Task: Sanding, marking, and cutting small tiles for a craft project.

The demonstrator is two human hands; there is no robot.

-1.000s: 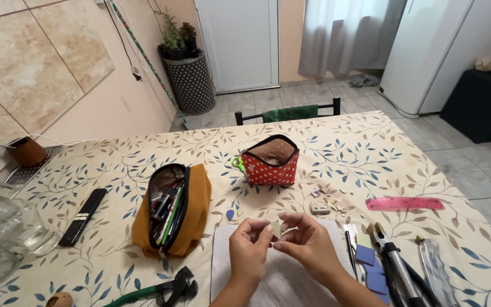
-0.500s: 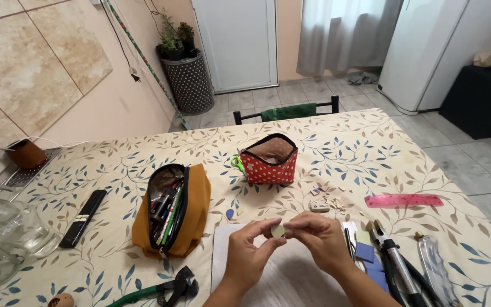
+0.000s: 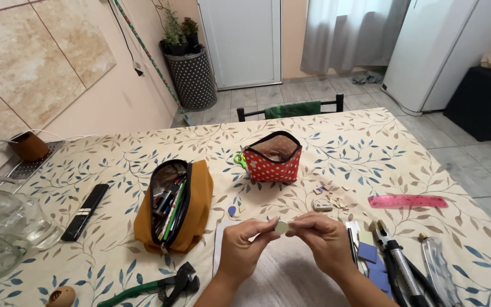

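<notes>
My left hand (image 3: 244, 247) and my right hand (image 3: 324, 241) meet above a pale board (image 3: 291, 278) at the near table edge. Together they pinch a small pale greenish piece (image 3: 282, 227) between thumbs and fingertips. An open mustard pencil case (image 3: 173, 206) full of pens lies just left of my hands. A red pouch with white dots (image 3: 273, 158) stands open beyond them. Tiny bits (image 3: 331, 202) lie scattered between the pouch and my right hand.
Pliers with green handles (image 3: 153, 286) lie at the near left. Black-handled pliers (image 3: 399, 267), blue squares (image 3: 368, 253) and a clear tool (image 3: 440, 270) lie right of my hands. A pink ruler (image 3: 407, 201), a black remote (image 3: 85, 211), glass jars (image 3: 4, 224) and a chair (image 3: 291, 109) surround them.
My hands have lifted slightly and drawn together on the small pale piece. The view has shifted a little; the things on the table have not moved.
</notes>
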